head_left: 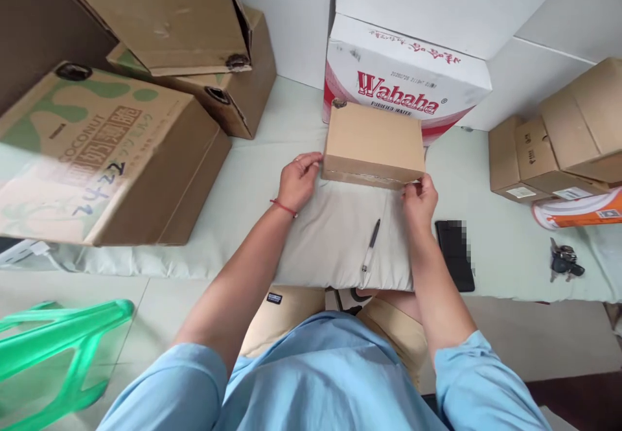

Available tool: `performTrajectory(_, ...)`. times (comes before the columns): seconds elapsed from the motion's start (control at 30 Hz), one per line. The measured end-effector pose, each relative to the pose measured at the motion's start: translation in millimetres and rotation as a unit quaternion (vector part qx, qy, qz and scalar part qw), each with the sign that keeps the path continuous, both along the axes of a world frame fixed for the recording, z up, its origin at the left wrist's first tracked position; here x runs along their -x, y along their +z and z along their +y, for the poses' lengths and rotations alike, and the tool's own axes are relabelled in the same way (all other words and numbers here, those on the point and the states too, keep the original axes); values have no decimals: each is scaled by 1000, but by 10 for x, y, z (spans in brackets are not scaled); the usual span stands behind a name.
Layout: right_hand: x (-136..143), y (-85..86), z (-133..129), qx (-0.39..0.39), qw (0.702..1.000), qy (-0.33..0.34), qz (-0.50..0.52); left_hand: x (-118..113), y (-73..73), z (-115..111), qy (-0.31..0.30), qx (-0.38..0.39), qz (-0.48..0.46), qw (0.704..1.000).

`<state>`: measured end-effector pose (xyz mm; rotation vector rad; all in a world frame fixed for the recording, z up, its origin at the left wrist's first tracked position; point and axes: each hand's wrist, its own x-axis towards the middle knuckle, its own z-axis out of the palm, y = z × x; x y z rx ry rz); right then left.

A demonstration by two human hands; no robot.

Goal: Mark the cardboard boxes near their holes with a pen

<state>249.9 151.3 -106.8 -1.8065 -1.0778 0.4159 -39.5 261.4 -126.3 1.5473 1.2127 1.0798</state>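
A small brown cardboard box (374, 134) lies at the far side of the table, right against the white Wahaha water carton (408, 84). My left hand (297, 183), with a red string at the wrist, has its fingertips closed at the box's left front corner. At the right front corner, the thumb and fingers of my right hand (420, 203) are pinched on the lower edge. Between my forearms a pen (372, 245) rests on the pale cloth. A black phone (455, 254), partly blurred out, lies just right of my right forearm.
Large cardboard boxes (160, 159) are stacked on the left. On the right stand smaller brown boxes (534, 152), an orange and white package (583, 209) and a bunch of keys (565, 261). A green plastic stool (72, 340) is on the floor at lower left.
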Motion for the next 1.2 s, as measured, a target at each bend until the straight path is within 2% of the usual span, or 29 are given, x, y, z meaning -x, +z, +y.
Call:
performTrajectory(0.07,61,-97,21,-5,999,-21,42,60,-27,-66,-53,-28,23,998)
performTrajectory(0.17,97,-172,6,-45,991,-46,119,143,-9,-150,-122,-25,8,992)
performTrajectory(0.33,33,-121,2,-129,956,-50,258,28,52,-319,-238,-86,-67,965)
performTrajectory(0.47,22,-78,-14,-154,936,-35,314,-87,132,-494,-279,-188,-96,937)
performTrajectory(0.6,-9,-100,-17,-153,931,-22,330,-150,220,-638,-251,-305,-34,918)
performTrajectory(0.73,-58,-150,-13,-146,934,-4,326,-232,194,-712,-229,-368,-21,901)
performTrajectory(0.87,-90,-153,-38,-151,934,4,322,-245,118,-697,-245,-332,-64,909)
performTrajectory(0.93,-108,-131,-68,-147,932,24,329,-206,108,-673,-228,-299,-93,922)
performTrajectory(1.07,-150,-77,-127,-146,918,82,359,-101,124,-640,-119,-224,-134,958)
performTrajectory(1.2,-156,-69,-171,-135,921,154,331,-72,114,-639,-16,-151,-183,971)
